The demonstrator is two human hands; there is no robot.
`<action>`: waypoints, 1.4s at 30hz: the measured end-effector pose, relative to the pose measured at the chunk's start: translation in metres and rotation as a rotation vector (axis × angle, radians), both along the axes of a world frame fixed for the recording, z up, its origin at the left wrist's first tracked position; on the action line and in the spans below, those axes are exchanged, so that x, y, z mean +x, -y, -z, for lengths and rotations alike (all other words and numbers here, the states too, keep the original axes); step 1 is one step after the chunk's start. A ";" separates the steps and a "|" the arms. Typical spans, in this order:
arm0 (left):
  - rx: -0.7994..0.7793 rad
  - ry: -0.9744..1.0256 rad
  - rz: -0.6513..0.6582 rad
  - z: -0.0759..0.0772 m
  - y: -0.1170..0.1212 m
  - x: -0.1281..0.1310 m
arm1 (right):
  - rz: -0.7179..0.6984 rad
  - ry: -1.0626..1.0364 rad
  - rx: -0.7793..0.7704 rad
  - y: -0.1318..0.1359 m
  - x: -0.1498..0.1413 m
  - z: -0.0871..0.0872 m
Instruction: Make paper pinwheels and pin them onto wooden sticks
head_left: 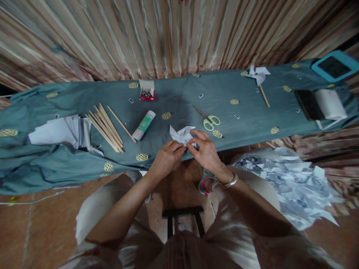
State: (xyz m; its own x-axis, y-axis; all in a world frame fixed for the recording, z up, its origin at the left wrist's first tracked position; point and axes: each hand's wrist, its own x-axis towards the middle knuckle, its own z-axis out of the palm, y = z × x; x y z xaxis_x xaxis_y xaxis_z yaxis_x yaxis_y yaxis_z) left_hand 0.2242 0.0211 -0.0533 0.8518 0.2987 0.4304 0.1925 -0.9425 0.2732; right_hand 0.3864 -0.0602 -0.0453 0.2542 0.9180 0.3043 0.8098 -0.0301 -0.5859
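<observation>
A white paper pinwheel (183,134) lies at the front edge of the cloth-covered table, its folded blades pointing outward. My left hand (169,155) has its fingers closed on the pinwheel's near left side. From the right, my right hand (206,151) pinches the near right part with thumb and fingertips. The fingers hide the near part of the paper. Just beyond my right hand lie scissors (209,120) with light green handles. A glue stick (144,125) with a green label rests to the left of the pinwheel.
Several wooden sticks (105,129) and a stack of cut paper (60,131) lie on the left. A small red-and-white box of metal pins (147,90) stands behind. A finished pinwheel on a stick (258,76), a phone (305,104) and a blue-framed device (335,66) are right. Paper scraps (291,186) fill the lower right.
</observation>
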 end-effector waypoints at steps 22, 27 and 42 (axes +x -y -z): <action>-0.102 0.045 -0.007 0.000 -0.001 0.001 | -0.002 0.058 0.021 0.003 0.000 0.001; -0.147 0.041 -0.011 0.000 -0.001 0.001 | -0.008 0.058 0.019 0.004 0.000 0.001; -0.177 0.043 -0.012 0.003 -0.003 0.002 | -0.021 0.101 0.014 0.005 0.000 -0.001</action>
State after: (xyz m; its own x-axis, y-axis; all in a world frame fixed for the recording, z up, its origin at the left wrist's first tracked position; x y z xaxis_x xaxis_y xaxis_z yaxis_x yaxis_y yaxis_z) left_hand 0.2258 0.0241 -0.0560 0.8297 0.3827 0.4064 0.1875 -0.8768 0.4429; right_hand 0.3861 -0.0648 -0.0447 0.2024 0.9183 0.3402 0.8653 -0.0051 -0.5012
